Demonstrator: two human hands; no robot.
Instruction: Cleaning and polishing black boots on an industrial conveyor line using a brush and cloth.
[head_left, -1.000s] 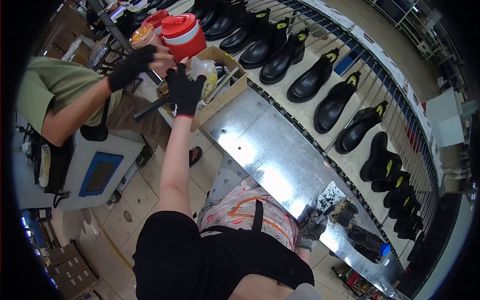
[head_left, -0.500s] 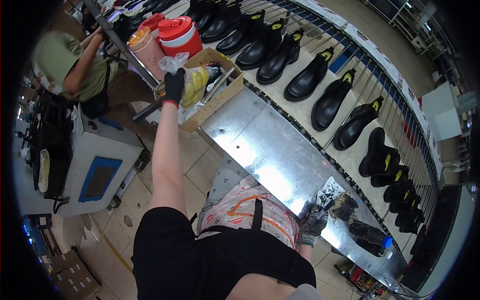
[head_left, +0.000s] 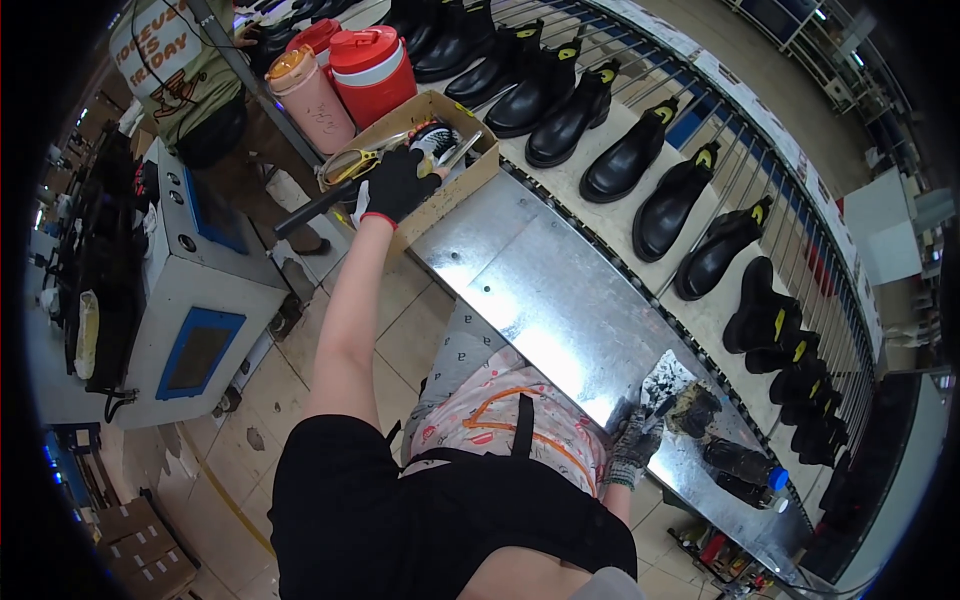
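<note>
1. Head view: the left hand [head_left: 398,184], in a black glove with a red cuff, is stretched far out over the cardboard box [head_left: 470,185] that stands at the left end of the metal counter [head_left: 540,300]. The fingers are curled down onto the contents, near a white and black object [head_left: 437,138] and beside a yellow tool [head_left: 350,165]; if the grip is really closed on something, I cannot tell, because the glove covers it.
2. Head view: a dark rod-like handle [head_left: 315,207] sticks out from under this hand toward the floor side. It seems to lie under the palm, but I cannot tell if the hand holds it.
3. Head view: the right hand [head_left: 634,452], in a grey stained glove, rests at the near edge of the counter, close to a dirty cloth [head_left: 665,378] and a dark lump [head_left: 694,410]. Its fingers look bent; I cannot tell if they clamp anything.
4. In my judgement, the reach is long, so it is better to lean the body a little and to keep the wrist above the box wall, not to drag on it.
5. It is wise to pick only one object, because the contents lie crowded and may catch each other.
6. The red jug [head_left: 372,72] and the pink bottle [head_left: 305,98] stand just behind the box; a row of black boots [head_left: 630,158] is on the conveyor rack beyond. The elbow should stay away from them.
</note>
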